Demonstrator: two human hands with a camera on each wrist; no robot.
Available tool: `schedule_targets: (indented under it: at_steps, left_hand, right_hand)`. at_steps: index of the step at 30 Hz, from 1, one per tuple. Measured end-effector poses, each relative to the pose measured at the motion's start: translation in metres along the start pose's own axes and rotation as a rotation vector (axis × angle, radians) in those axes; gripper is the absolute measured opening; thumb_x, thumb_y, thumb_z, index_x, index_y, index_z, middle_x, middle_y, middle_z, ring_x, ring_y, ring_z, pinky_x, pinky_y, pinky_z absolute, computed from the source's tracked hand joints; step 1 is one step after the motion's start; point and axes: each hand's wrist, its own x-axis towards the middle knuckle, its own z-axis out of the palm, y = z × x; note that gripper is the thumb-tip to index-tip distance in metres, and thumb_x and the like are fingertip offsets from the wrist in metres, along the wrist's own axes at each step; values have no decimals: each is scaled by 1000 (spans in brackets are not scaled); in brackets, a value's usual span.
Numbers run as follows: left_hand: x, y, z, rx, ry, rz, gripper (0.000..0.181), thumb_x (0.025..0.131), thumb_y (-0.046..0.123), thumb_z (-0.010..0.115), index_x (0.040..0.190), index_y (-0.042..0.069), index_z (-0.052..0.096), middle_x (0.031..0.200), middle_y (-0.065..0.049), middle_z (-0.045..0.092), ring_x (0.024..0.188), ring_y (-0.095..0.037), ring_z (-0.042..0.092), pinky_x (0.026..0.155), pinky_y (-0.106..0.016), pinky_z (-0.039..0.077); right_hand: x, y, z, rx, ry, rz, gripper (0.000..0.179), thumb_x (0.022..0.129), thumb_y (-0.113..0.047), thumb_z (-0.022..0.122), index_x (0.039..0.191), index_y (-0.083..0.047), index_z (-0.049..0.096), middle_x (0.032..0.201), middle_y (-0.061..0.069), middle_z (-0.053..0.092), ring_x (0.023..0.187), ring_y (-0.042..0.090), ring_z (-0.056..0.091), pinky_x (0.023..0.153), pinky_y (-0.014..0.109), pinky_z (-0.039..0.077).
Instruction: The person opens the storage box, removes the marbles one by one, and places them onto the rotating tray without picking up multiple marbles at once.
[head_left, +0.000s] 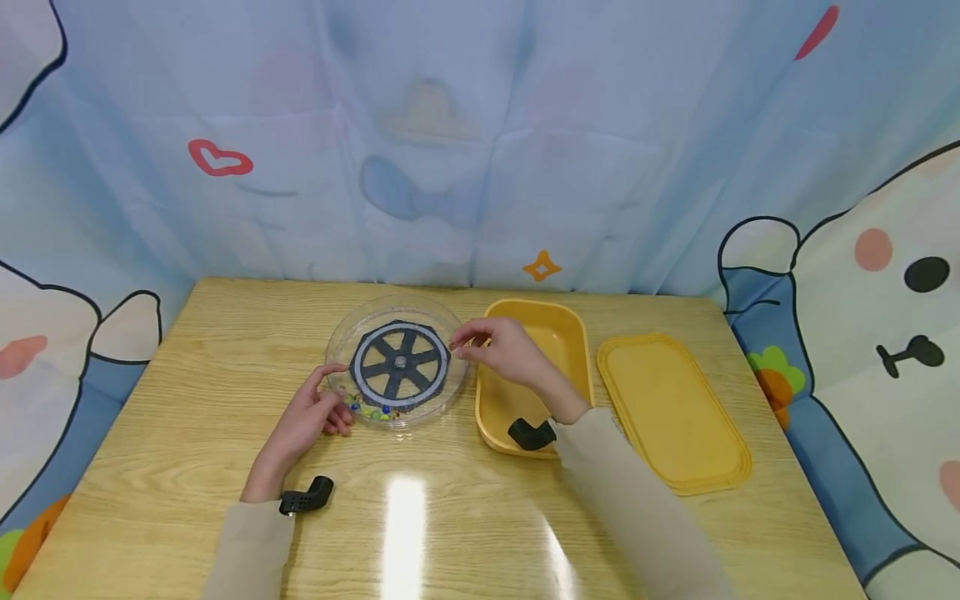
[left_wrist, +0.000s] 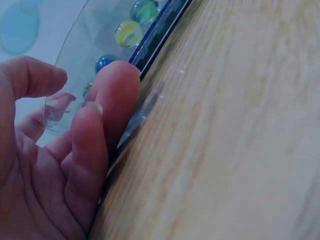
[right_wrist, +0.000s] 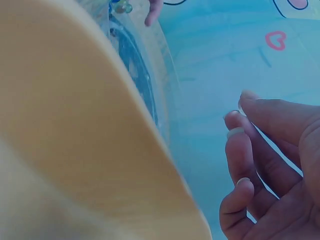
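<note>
A clear round dish holds several coloured glass marbles gathered near its front left rim. Through it shows a dark spoked wheel-like base with a pale ring. My left hand grips the dish's left rim, fingers on both sides of the clear wall. Close by in the left wrist view are a yellow-swirled marble and a blue marble. Between the dish and a yellow tub, my right hand hovers by the right rim with loosely bent fingers; nothing shows between their tips.
The deep yellow tub stands right of the dish, under my right forearm. Farther right, a flat yellow lid lies on the wooden table. A printed curtain hangs along the table's back edge.
</note>
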Motion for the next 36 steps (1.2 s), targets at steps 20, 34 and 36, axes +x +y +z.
schedule_targets:
  at_steps: [20, 34, 36]
  left_hand:
    - [-3, 3, 3, -6, -2, 15, 43, 105, 10, 44, 147, 10, 37, 74, -16, 65, 59, -25, 67, 57, -27, 51]
    - [-5, 3, -2, 14, 8, 2, 43, 105, 12, 46, 147, 10, 38, 76, -18, 65, 61, -27, 67, 58, -28, 52]
    - [-6, 2, -2, 14, 2, 3, 43, 105, 13, 46, 147, 10, 37, 77, -18, 66, 62, -27, 68, 59, -28, 52]
  right_hand:
    - [9, -5, 21, 49, -10, 60, 18, 91, -14, 74, 107, -5, 75, 92, -2, 70, 79, 20, 60, 64, 30, 48]
    - [-8, 2, -5, 26, 50, 43, 18, 92, -14, 73, 109, -7, 75, 101, 1, 71, 85, 19, 62, 73, 34, 51]
    - [-14, 5, -12, 23, 69, 51, 19, 92, -15, 73, 109, -6, 75, 101, 1, 72, 86, 19, 62, 74, 34, 51]
